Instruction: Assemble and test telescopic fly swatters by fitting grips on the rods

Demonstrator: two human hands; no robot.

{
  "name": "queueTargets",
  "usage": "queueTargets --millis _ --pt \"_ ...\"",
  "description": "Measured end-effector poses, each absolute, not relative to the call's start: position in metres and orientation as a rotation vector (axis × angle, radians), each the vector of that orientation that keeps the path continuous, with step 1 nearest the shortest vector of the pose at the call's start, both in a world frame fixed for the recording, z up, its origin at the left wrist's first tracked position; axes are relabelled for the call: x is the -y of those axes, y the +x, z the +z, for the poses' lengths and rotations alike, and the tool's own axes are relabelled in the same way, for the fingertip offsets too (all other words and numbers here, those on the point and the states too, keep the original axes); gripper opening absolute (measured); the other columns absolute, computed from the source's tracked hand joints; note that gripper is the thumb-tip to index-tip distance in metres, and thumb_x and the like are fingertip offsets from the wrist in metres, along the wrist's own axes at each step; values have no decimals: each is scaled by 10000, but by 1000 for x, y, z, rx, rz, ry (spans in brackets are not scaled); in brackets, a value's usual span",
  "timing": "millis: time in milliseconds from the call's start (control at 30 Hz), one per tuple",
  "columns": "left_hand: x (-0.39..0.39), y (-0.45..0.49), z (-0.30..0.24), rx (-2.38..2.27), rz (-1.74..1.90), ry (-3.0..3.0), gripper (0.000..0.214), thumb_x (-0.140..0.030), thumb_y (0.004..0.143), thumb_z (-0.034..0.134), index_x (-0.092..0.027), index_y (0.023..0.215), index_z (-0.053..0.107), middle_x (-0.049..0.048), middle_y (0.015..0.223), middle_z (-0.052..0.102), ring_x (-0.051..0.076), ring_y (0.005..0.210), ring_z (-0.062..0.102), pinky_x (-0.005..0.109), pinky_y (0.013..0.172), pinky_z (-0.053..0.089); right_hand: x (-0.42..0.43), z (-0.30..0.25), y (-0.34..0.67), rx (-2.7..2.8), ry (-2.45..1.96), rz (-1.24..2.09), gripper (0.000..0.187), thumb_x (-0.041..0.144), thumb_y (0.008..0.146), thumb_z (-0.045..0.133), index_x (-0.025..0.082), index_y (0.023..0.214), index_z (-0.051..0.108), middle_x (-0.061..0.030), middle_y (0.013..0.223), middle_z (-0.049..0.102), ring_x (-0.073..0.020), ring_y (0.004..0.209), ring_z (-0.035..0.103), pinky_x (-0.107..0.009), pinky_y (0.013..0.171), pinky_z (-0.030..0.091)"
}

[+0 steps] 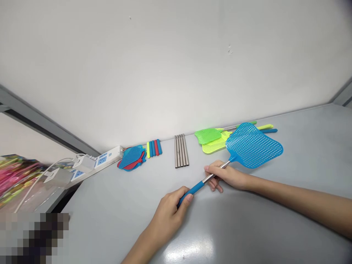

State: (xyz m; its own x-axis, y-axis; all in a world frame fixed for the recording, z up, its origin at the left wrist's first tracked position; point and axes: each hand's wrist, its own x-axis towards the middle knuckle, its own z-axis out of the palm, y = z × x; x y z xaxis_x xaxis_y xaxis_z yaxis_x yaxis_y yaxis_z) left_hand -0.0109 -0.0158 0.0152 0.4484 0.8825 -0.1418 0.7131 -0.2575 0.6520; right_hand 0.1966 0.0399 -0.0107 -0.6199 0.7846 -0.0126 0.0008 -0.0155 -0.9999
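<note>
Both hands hold one blue fly swatter [254, 146] tilted above the grey table. My left hand [172, 207] is wrapped round its blue handle grip. Up the metal shaft, close to the blue mesh head, my right hand [225, 174] pinches the rod between thumb and fingers. Behind the blue head lie a green fly swatter [207, 136] and a yellow fly swatter [213, 146], with handles pointing right. Several metal tubes [181, 151] rest side by side near the wall. Left of them are several coloured handle grips [154, 148] and a pile of swatter heads [132, 157].
A white power strip [108, 157] with plugged-in adapters [84, 163] and a white cable runs along the table's left edge. Beyond that edge are bright pink and yellow items [20, 174], blurred. The white wall [165, 73] bounds the table [123, 205] at the back.
</note>
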Motion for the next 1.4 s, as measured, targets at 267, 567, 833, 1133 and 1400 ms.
queueTargets --millis 267,567,833,1133,1400 --pt "17 -11 18 -1291 327 2063 333 -399 897 268 -187 779 495 -35 644 456 110 589 419 221 562 300 -38 -9 196 1638 -864 1718 453 411 812 394 149 456 491 -3 439 545 -84 329 448 -219 374 340" --pt "17 -12 18 -1329 279 2073 336 -413 897 244 -193 674 367 -52 559 358 104 516 373 221 520 272 -38 -11 196 1609 -863 1728 439 421 797 442 144 463 506 3 434 547 -78 326 450 -214 378 343" --pt "17 -13 16 -1314 297 2048 343 -421 896 241 -193 672 367 -52 559 354 101 514 362 222 511 255 -39 -12 199 1697 -888 1695 466 446 819 426 154 458 472 6 447 534 -76 345 437 -213 400 339" --pt "20 -20 19 -1275 279 1995 396 -461 885 224 -187 604 281 -51 533 260 100 500 288 230 500 231 -27 -4 197 1927 -941 1702 509 469 871 321 185 448 327 57 391 327 -69 377 278 -221 415 245" --pt "26 -23 23 -1160 237 1709 405 -487 863 291 -179 601 289 -50 558 227 87 511 222 224 463 184 -18 -13 191 1773 -822 1854 473 515 851 338 184 513 354 62 442 301 -73 405 309 -210 404 255"
